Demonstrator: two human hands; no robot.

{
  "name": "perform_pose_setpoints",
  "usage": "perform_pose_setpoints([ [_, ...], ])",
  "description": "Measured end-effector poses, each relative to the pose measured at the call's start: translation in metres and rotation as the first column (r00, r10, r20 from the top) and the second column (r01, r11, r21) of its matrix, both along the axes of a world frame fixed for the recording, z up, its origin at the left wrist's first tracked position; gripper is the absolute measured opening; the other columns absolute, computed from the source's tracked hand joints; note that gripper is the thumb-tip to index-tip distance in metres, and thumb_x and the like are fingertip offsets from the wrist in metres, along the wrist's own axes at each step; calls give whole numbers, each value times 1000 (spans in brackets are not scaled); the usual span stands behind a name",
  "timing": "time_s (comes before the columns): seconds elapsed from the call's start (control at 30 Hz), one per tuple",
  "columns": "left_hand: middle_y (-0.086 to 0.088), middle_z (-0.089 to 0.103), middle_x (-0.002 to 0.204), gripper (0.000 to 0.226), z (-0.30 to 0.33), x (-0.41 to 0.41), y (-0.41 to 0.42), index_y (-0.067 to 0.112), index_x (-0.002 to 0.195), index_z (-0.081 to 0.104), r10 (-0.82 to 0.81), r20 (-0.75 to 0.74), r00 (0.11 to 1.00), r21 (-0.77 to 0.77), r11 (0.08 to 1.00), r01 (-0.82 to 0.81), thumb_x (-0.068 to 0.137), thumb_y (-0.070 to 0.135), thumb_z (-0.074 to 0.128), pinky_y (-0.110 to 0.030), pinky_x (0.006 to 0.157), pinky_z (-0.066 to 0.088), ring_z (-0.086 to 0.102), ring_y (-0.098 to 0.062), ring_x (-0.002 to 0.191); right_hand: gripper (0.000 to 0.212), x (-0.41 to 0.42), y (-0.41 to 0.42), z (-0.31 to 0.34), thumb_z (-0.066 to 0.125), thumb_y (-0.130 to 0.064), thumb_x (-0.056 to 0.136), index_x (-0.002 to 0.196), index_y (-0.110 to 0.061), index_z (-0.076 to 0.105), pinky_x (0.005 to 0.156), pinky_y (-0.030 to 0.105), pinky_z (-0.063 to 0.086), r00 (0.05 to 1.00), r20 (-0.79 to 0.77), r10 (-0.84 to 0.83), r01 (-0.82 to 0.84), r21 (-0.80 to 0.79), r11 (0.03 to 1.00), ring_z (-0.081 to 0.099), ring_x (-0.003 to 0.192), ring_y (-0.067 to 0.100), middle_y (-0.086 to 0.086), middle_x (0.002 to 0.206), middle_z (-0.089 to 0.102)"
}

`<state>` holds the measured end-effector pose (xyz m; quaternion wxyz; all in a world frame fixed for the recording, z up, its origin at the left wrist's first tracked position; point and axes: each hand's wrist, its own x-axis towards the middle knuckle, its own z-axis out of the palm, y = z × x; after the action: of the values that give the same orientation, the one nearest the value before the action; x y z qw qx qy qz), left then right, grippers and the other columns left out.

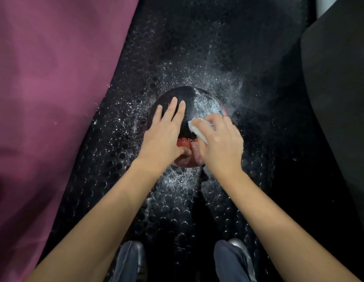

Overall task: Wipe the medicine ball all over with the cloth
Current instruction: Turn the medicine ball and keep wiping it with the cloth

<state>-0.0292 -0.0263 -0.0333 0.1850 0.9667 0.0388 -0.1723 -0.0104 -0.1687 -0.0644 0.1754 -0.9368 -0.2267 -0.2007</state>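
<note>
On studded floor mat (116, 180): medicine ball (195, 104) | left hand (163, 135) flat, fingers straight on ball | right hand (221, 143) grip pinching cloth (197, 131)

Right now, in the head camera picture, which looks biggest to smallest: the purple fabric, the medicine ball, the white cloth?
1. Purple fabric, by far, though it may hang nearer the camera.
2. Medicine ball, partly hidden by both hands.
3. White cloth, mostly hidden in the right hand.

The hands hide the middle of the ball (194, 106); the cloth (196, 130) shows only an edge.
</note>
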Motion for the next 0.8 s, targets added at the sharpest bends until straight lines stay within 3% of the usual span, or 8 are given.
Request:
perform_pose_setpoints([
  [0.27,14,-10,162,113,-3,-2,-7,29,155,-5,39,10,999,-24,999,-39,79,30,79,-47,109,36,-5,-21,150,18,-15,-12,-6,55,-19,87,95,-20,72,58,30,41,1000,29,7,-5,-64,998,57,73,24,5,87,63],
  [0.43,13,-10,162,114,-4,-1,-10,27,155,-6,50,10,999,-7,999,-50,78,39,77,-43,112,32,-5,-22,150,22,3,-3,2,69,-6,75,93,-18,72,57,27,38,996,-9,-94,95,39,995,55,69,24,6,83,62],
  [0.6,14,-8,162,114,-7,-5,-10,28,155,-4,70,31,997,-44,997,-69,77,34,79,-42,113,30,-5,-22,150,14,-8,-14,-4,64,-12,82,91,-19,72,56,30,41,999,39,2,0,-39,999,55,70,24,5,84,63],
  [0.73,12,-8,162,114,-7,-2,-12,26,155,-5,62,40,997,-21,998,-62,78,34,79,-41,113,31,-5,-23,150,16,6,0,7,68,-7,77,88,-18,72,54,31,43,995,-3,-98,98,32,995,56,69,25,5,81,62],
  [0.8,13,-6,162,111,-8,-3,-11,27,155,-2,82,49,995,-50,996,-80,79,24,78,-42,113,32,-4,-22,150,14,-7,2,0,64,-9,82,88,-18,71,55,32,43,999,23,-49,50,-30,998,55,69,23,5,82,62],
])
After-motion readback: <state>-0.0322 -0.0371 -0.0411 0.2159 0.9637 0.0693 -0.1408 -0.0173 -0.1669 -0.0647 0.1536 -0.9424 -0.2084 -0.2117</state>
